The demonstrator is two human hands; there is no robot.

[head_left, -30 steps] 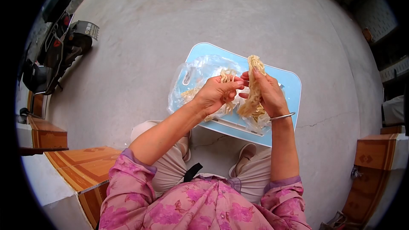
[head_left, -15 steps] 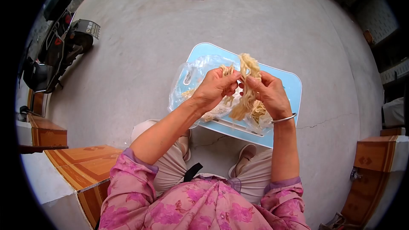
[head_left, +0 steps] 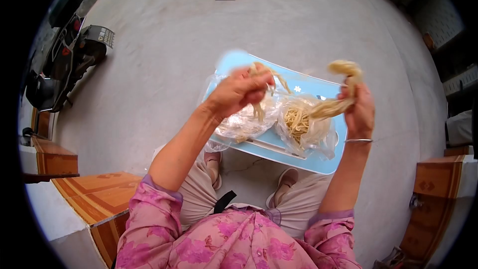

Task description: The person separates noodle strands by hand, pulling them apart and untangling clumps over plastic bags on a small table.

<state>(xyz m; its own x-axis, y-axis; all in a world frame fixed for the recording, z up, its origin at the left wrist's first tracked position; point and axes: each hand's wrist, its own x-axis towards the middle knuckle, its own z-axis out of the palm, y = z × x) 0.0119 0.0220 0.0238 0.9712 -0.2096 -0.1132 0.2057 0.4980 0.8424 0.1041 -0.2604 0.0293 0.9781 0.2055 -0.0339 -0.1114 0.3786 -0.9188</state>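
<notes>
My left hand [head_left: 240,91], partly blurred, is closed round a few pale yellow strands [head_left: 258,110] that dangle over the left plastic bag [head_left: 244,122]. Farther right, my right hand [head_left: 360,112] grips a thicker pale yellow bundle [head_left: 331,108], whose ends swing out to the left. Below and between the hands, an open clear bag [head_left: 318,137] holds a heap of similar strands [head_left: 297,123]. Both bags lie on a light blue table [head_left: 318,166] with a white rim.
A motorbike [head_left: 64,60] stands at the far left. Orange-tiled blocks [head_left: 99,192] flank me at the lower left and at the right [head_left: 430,209]. My knees and shoes [head_left: 286,182] are at the table's near edge. Grey concrete floor [head_left: 164,45] surrounds the table.
My hands have moved apart, the right one out to the right with its bundle, the left one slightly left with its strands. The right bag of strands is now uncovered.
</notes>
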